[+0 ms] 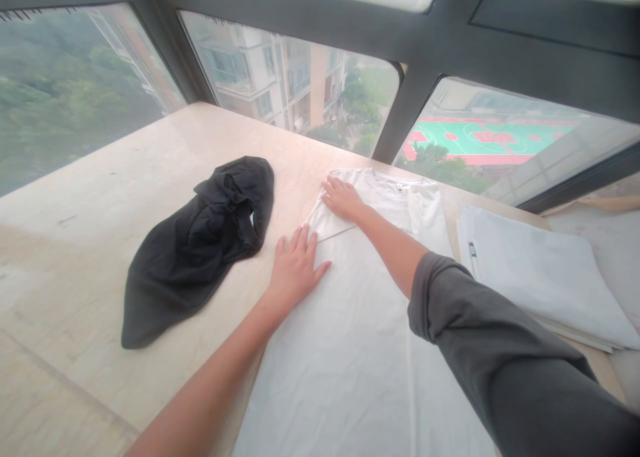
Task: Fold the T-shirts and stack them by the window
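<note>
A white T-shirt lies spread on the pale stone sill, its neckline toward the window. My left hand rests flat on its left edge with the fingers spread. Farther up, my right hand presses on the left sleeve near the shoulder, fingers stretched out over the cloth. Neither hand appears to grasp anything. The right side of the shirt is partly hidden under my right forearm and its dark rolled sleeve.
To the left lies a crumpled black garment on the stone sill. A stack of folded white clothes sits at the right. Dark window frames border the sill's far side.
</note>
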{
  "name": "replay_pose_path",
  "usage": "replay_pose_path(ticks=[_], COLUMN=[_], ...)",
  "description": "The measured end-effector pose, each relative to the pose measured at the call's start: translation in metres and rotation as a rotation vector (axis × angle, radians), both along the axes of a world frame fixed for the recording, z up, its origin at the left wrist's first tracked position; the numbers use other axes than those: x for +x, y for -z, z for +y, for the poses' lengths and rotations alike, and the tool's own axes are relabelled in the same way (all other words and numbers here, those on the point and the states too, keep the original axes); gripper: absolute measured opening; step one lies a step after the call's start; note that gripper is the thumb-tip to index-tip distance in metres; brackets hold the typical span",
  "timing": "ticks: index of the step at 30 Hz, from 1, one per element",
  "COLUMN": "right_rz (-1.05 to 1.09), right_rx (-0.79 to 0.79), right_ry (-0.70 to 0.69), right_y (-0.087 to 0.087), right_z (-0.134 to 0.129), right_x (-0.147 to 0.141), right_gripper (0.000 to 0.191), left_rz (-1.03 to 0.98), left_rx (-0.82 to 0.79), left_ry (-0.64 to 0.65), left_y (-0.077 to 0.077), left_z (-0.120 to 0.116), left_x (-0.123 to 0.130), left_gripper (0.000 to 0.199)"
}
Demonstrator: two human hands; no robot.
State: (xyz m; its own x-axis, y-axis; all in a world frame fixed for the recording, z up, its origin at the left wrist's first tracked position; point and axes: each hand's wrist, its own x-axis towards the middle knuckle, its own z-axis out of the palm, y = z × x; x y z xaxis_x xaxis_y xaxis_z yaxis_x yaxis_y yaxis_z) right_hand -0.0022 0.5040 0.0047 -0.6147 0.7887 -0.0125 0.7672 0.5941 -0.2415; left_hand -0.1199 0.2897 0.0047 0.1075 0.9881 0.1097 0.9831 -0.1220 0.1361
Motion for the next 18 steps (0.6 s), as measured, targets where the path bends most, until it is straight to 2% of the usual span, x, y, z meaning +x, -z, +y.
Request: replay_pose_path(ticks=[5, 8, 10, 14, 18], right_rz=[0.004, 0.057, 0.100, 0.119, 0.048], right_rx=[-0.013, -0.011, 0.010, 0.079, 0.007], right_ry=[0.081, 0.114, 0.145, 0.234, 0.305], right_y=[0.004, 0.003, -0.001, -0.013, -0.023], right_z=[-0.002, -0.001, 0.000, 0.002, 0.001], right_x=[-0.005, -0.006, -0.004, -0.002, -0.017], right_gripper=[0.054, 0.052, 0.051, 0.043, 0.034], left_rz=[-0.031, -0.012, -0.001, -0.033, -0.113], left_rx=[0.030, 0.017, -0.009, -0.073, -0.268], left_ry=[-0.035, -0.051, -0.064, -0.155, -0.386], left_y=[0.003, -0.003, -0.011, -0.027, -0.030], left_z=[-0.013, -0.026, -0.044, -0.107, -0.190], left_x=[0.009, 0.007, 0.002, -0.008, -0.015], left_gripper=[0.069, 0.066, 0.064, 0.053, 0.044])
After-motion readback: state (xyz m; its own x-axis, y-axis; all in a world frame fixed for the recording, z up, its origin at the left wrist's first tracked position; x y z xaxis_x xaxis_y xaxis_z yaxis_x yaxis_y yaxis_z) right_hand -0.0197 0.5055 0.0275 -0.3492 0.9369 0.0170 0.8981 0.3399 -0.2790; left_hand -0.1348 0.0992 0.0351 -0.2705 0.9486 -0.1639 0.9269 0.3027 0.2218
